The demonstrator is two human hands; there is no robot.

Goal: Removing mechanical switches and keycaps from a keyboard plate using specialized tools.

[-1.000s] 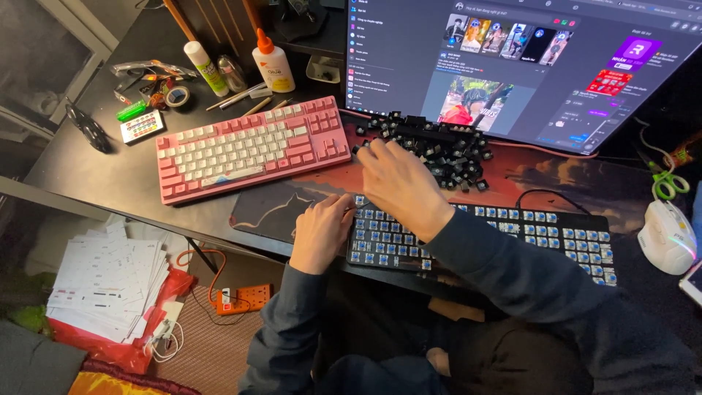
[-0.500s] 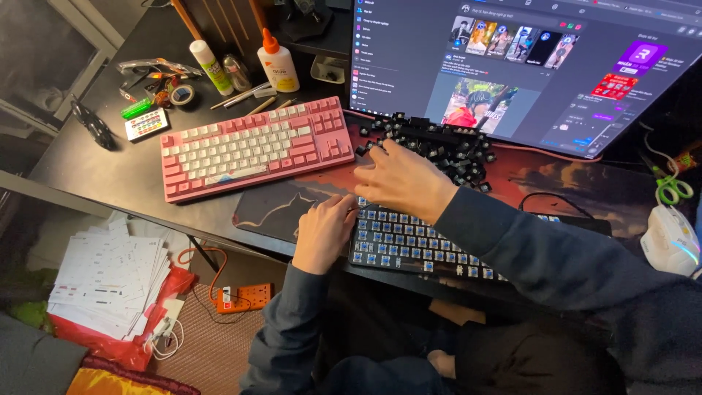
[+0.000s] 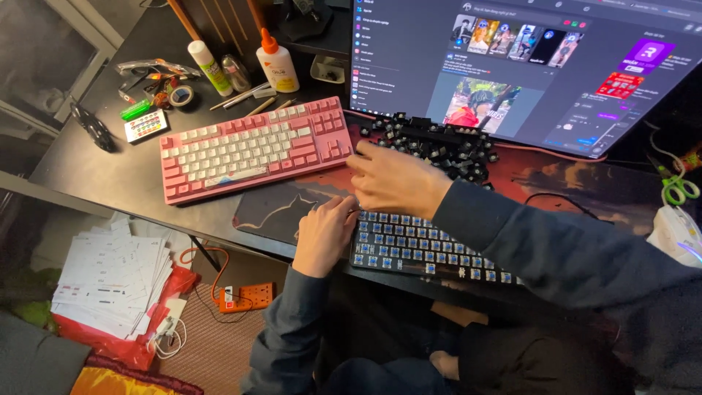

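White glue bottle [image 3: 276,66] with orange cap stood at the desk's back, left of the monitor [image 3: 526,69] | bare black keyboard [image 3: 431,245], blue switches showing, lay at the desk's front edge | my left hand [image 3: 324,234] rested curled on its left end | my right hand [image 3: 395,179] hovered flat, fingers loosely spread, beside the black keycap pile [image 3: 439,143].

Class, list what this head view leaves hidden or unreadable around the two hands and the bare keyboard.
- Bare keyboard: right end hidden under the right sleeve.
- Right hand: fingertips blurred; any grip unclear.
- Left hand: fingertips curl out of sight on the keyboard's edge.
- Loose keycaps: legends too small.
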